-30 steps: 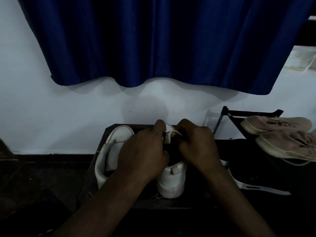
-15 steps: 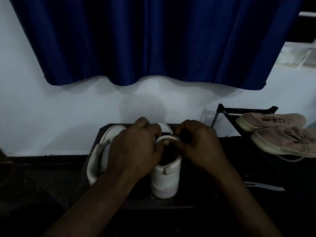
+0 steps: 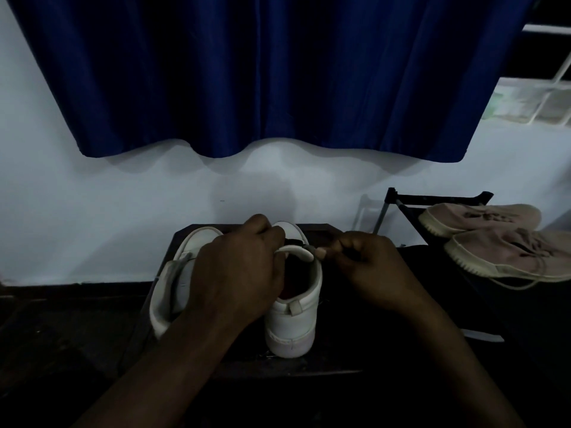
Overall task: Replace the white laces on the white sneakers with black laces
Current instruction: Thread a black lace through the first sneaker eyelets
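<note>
Two white sneakers stand on a dark low table (image 3: pixel 327 362), heels toward me. The right sneaker (image 3: pixel 293 322) is upright in the middle. My left hand (image 3: pixel 238 273) lies over its tongue and collar, fingers curled on the tongue's left side. My right hand (image 3: pixel 370 267) pinches a thin dark lace (image 3: pixel 295 241) at the sneaker's right upper edge; the lace is barely visible in the dim light. The left sneaker (image 3: pixel 182 273) leans beside it, partly hidden by my left hand, with a pale lace hanging along its side.
A blue curtain (image 3: pixel 262 72) hangs over the white wall behind. On the right a black shoe rack (image 3: pixel 432 200) carries a pair of beige sneakers (image 3: pixel 494 239). A pale strip (image 3: pixel 482 336) lies on the dark surface at right. The room is dim.
My right hand has drawn a little to the right, away from the shoe opening, still pinched. The left hand stays on the tongue. The camera has shifted slightly.
</note>
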Action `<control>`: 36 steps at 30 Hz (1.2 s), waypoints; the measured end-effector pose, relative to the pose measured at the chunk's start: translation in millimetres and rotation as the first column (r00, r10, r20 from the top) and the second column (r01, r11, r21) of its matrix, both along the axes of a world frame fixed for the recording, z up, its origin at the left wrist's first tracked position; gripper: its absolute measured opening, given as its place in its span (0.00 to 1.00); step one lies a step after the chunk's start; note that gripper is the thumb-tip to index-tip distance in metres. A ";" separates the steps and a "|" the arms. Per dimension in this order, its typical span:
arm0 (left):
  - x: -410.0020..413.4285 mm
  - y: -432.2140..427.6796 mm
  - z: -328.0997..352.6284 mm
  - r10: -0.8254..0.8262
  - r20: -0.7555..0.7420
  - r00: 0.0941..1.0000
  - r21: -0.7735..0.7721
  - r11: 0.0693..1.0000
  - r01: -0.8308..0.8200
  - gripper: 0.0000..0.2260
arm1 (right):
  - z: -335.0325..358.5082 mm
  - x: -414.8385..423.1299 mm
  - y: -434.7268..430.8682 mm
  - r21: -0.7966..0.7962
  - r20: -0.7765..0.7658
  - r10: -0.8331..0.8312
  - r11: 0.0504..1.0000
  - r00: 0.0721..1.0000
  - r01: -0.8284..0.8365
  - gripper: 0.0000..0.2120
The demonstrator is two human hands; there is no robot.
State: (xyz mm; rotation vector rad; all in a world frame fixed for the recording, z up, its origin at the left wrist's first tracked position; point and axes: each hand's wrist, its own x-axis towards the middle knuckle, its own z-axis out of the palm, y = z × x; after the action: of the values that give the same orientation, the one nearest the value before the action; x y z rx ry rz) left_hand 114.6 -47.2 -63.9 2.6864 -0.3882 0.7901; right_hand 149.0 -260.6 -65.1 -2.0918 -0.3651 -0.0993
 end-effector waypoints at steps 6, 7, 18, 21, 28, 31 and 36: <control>1.7 -2.1 -1.0 0.059 0.013 0.998 0.031 0.998 -0.060 0.07 | -0.9 0.0 3.5 -0.013 -0.023 -0.007 1.000 1.000 0.007 0.16; 2.0 -2.3 -1.0 0.055 0.019 0.998 0.031 0.998 -0.055 0.07 | -0.3 -0.1 1.5 -0.041 -0.019 -0.018 0.999 1.000 0.017 0.15; 11.7 -3.1 0.4 0.100 0.055 0.993 0.022 0.995 -0.102 0.04 | 0.0 -5.1 11.9 -0.176 0.067 0.106 0.980 0.992 -0.093 0.20; 13.4 -4.8 4.1 0.187 0.023 0.982 0.029 0.982 -0.187 0.05 | 0.6 -5.5 8.6 -0.119 0.001 0.143 0.983 0.990 -0.142 0.20; 7.7 -11.6 20.8 0.253 -0.093 0.963 -0.025 0.966 -0.256 0.04 | -3.4 -7.6 0.9 -0.026 -0.033 0.155 0.987 0.987 -0.156 0.18; 5.8 1.4 30.6 0.206 -0.224 0.953 -0.093 0.968 -0.231 0.10 | -3.2 -8.3 0.1 0.180 -0.057 0.081 0.981 0.995 -0.070 0.11; 5.3 20.7 51.9 0.032 -0.409 0.912 -0.350 0.917 -0.189 0.10 | 8.1 -10.4 9.7 0.443 -0.038 0.058 0.896 0.998 -0.035 0.09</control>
State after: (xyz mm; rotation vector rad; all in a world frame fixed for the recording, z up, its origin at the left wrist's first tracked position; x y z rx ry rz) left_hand 119.9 -26.5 -12.0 2.4216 0.0252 0.2870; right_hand 138.6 -251.0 -57.0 -1.6298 -0.3263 -0.0912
